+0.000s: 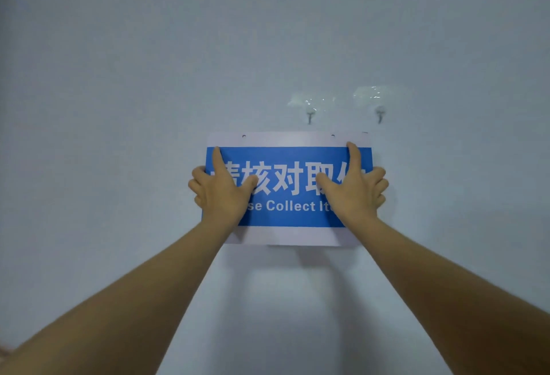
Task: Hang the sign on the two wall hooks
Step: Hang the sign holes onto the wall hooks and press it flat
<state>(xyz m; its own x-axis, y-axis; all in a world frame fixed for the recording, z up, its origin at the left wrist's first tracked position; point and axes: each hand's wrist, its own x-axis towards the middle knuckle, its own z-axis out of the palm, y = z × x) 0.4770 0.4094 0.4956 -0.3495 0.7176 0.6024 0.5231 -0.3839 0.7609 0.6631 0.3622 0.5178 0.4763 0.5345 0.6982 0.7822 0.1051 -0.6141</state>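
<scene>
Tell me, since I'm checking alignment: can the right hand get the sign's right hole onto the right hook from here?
Probably yes. The right hand grips the sign just below the right hook, bare wall between; the hole sits lower and leftward.

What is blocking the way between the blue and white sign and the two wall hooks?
Nothing visible. Only bare wall lies between the blue and white rectangular sign and the two small clear adhesive hooks above, to its right. Left hand and right hand hold its sides.
</scene>
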